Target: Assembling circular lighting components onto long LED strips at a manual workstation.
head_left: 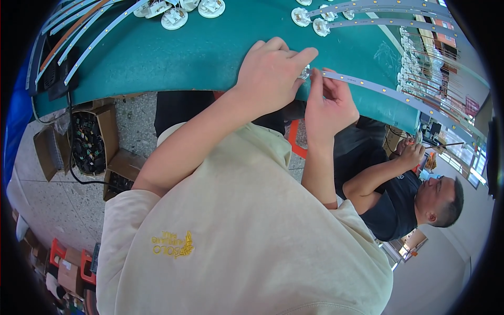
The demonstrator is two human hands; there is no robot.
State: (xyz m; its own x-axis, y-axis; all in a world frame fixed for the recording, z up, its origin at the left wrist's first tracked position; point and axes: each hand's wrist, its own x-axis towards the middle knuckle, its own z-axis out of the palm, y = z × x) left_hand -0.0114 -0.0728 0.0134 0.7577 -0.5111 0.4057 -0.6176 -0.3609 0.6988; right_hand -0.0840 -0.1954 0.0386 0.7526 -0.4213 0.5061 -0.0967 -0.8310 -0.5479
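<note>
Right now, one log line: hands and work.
left hand: holding small white part | right hand: pinching LED strip near its end | green bench: other strips upper left

On my feed I have an open cardboard box (pixel 111 134) of dark parts (pixel 87 142) on the speckled floor (pixel 58 207), a black cable (pixel 72 165) trailing past it, blue sheeting (pixel 19 107) far left, a carton (pixel 69 276) between red plastic stools (pixel 87 268), and a co-worker (pixel 395 212) in a dark T-shirt at right.

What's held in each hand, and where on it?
Right hand: LED strip, by its left end. Left hand: small whitish part there; exact grip spot hidden.
</note>
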